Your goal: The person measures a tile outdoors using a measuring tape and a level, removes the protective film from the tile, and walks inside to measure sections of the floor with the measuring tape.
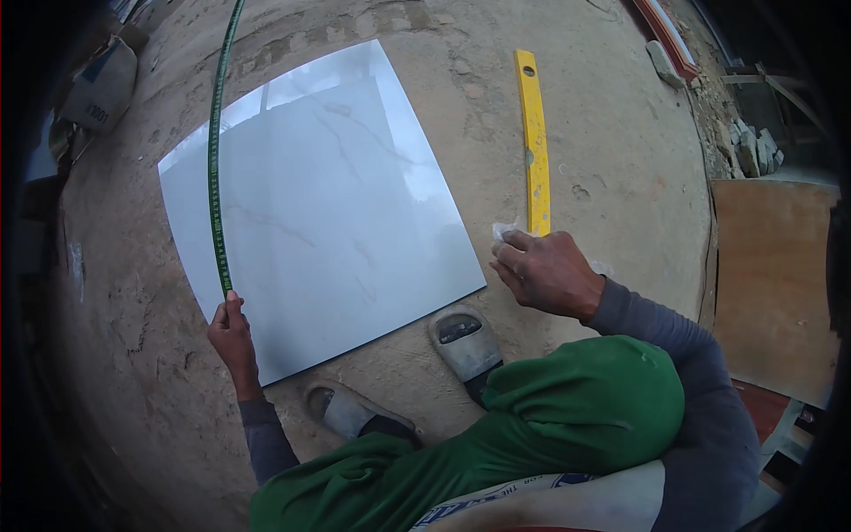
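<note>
A large, glossy white tile with faint grey veins lies on the ground in front of me. My left hand pinches the end of a green measuring tape, which runs along the tile's left side and past its far edge. Off the tile's right corner, my right hand is closed, with a small whitish crumpled scrap at its fingertips. Just beyond that hand lies a yellow spirit level, its near end partly hidden by the hand.
My feet, in grey slides, stand by the tile's near edge. A brown board is at the right, with broken stone pieces beyond it. A pale sack or box sits at the far left on the dusty concrete floor.
</note>
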